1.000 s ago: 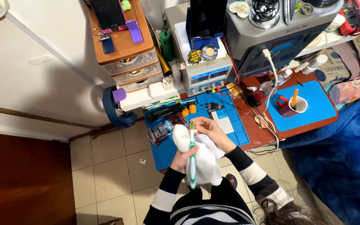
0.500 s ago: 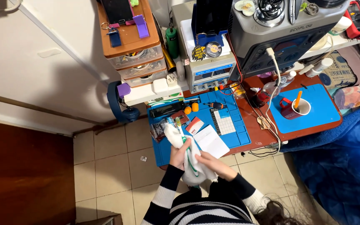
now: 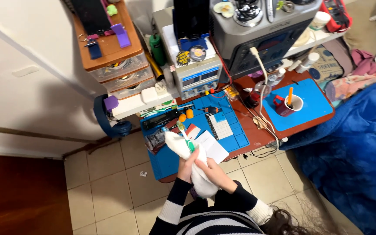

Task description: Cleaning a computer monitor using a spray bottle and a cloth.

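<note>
1. Left hand (image 3: 187,166): fingers closed around a white cloth (image 3: 183,152) and a green-and-white toothbrush (image 3: 187,139), over the near edge of the blue work mat (image 3: 166,161).
2. Right hand (image 3: 212,172): clasped on the cloth's lower part.
3. White card (image 3: 214,148): flat on the mat, just beside the cloth.
4. Red mug (image 3: 286,106): on the far blue mat, well apart.

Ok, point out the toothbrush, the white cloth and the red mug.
toothbrush (image 3: 187,138), head view, green handle near the bristles.
white cloth (image 3: 176,146), head view, upper fold.
red mug (image 3: 283,111), head view, its side wall.
</note>
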